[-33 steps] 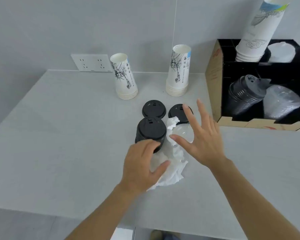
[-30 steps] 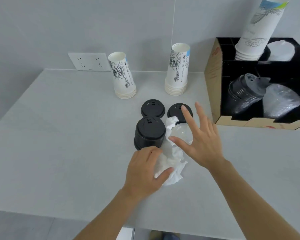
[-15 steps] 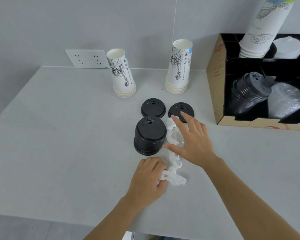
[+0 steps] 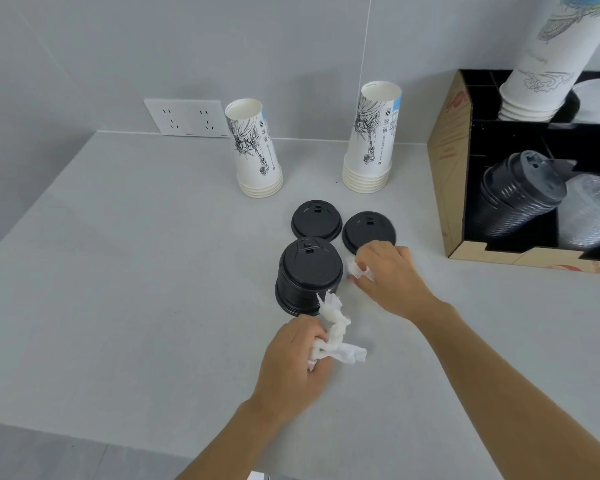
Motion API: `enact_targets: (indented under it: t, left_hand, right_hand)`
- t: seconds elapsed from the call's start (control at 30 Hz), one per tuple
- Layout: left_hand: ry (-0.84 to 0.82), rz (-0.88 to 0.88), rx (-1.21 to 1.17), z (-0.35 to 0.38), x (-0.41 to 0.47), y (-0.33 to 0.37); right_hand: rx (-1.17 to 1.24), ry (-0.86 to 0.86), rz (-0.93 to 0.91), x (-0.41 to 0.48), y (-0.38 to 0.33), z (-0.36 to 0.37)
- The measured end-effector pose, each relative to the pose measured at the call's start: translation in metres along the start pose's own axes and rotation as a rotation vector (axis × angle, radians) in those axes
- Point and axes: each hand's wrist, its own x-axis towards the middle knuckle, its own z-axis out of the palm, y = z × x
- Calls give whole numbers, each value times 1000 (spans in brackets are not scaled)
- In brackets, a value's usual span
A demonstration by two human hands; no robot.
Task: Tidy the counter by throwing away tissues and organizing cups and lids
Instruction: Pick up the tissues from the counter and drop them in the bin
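Note:
My left hand [image 4: 293, 363] is closed on a crumpled white tissue [image 4: 336, 336] that trails up and to the right of it on the grey counter [image 4: 136, 271]. My right hand [image 4: 387, 277] is closed on a second white tissue [image 4: 357, 270], just right of a stack of black lids [image 4: 307, 271]. Two single black lids lie flat behind: one [image 4: 316, 220] at the left, one [image 4: 368, 230] partly under my right hand. Two upside-down stacks of printed paper cups stand near the wall, a left stack [image 4: 255, 150] and a right stack [image 4: 371, 140].
A cardboard organizer [image 4: 449, 168] stands at the right, with a sleeve of black lids [image 4: 515, 195], clear lids [image 4: 589, 216], a tall cup stack [image 4: 551, 60] and white lids [image 4: 596, 102]. A wall socket plate [image 4: 187, 118] is behind. The counter's front edge runs near my forearms.
My right hand went from spread open above the tissue to closed on a piece of it. My left hand bunched its tissue tighter and drew back toward me.

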Motion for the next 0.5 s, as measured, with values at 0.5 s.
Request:
enact_targets:
  t: [0.5]
  left_hand:
    - [44,-87,-144,0,15,44]
  right_hand:
    - [322,401,80,-50,-23,-38]
